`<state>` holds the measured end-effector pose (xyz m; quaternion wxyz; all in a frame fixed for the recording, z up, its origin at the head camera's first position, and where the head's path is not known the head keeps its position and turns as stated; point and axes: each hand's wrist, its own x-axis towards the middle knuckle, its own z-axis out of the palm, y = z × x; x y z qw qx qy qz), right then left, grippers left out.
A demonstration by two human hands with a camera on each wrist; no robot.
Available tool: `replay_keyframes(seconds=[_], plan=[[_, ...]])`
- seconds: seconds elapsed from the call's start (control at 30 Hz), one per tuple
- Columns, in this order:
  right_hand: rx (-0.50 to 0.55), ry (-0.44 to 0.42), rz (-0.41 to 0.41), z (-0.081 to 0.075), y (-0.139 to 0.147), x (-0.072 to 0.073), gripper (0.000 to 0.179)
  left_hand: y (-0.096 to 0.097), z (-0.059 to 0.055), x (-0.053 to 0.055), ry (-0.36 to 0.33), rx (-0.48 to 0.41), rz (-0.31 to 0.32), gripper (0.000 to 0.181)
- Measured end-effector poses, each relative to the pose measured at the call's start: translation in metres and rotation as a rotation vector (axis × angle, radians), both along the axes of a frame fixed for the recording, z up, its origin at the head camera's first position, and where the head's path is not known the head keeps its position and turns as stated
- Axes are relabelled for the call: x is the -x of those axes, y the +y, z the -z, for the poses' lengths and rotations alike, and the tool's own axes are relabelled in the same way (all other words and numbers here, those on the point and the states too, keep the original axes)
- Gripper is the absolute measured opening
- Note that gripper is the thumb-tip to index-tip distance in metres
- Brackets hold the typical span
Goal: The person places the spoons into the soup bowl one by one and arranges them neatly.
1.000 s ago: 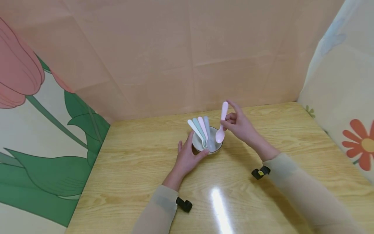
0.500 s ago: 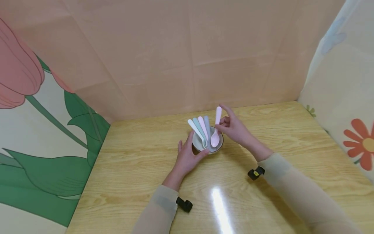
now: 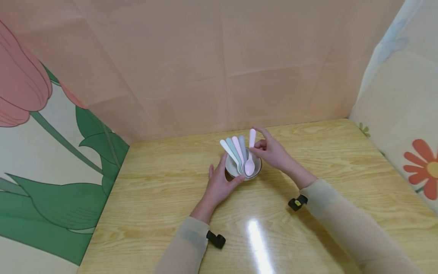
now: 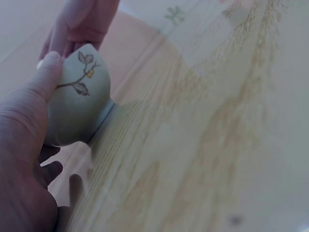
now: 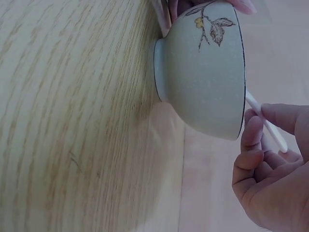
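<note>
A small pale bowl (image 5: 207, 82) with a dark rim and a leaf-sprig pattern stands on the table. My left hand (image 3: 219, 184) grips its left and near side, the thumb over the rim. Inside lean several spoons: a white one (image 3: 230, 151), a green one (image 3: 232, 147), a pink one (image 3: 237, 144) and a grey-blue one (image 3: 242, 144), handles fanned toward the back. With thumb and fingers my right hand (image 3: 273, 152) pinches the handle of another pink spoon (image 3: 249, 166), its scoop down within the bowl beside the others.
The wood-grain table (image 3: 154, 198) carries a bright light streak in front of the bowl. A plain pinkish sheet (image 3: 219, 76) hangs behind, with flower-printed panels (image 3: 68, 171) at the sides. Black wrist cameras (image 3: 216, 239) sit on both sleeves.
My right hand has brought the pink spoon leftward and down, from over the bowl's right rim to next to the grey-blue spoon. My left hand and the bowl have stayed still.
</note>
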<state>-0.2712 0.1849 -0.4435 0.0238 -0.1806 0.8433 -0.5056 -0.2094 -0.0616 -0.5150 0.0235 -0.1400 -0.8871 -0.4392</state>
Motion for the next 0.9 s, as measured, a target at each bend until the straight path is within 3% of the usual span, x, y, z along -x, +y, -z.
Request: replay_keyframes(seconds=[0.7,0.9], plan=[[-0.084,0.063,0.047,0.012,-0.003,0.012,0.072,0.000,0.000,0.000,0.007,0.006,0.002,0.106],[-0.102,0.044,0.060,0.015,-0.001,0.013,0.070,-0.001,0.000,0.000,0.012,0.005,0.007,0.106]])
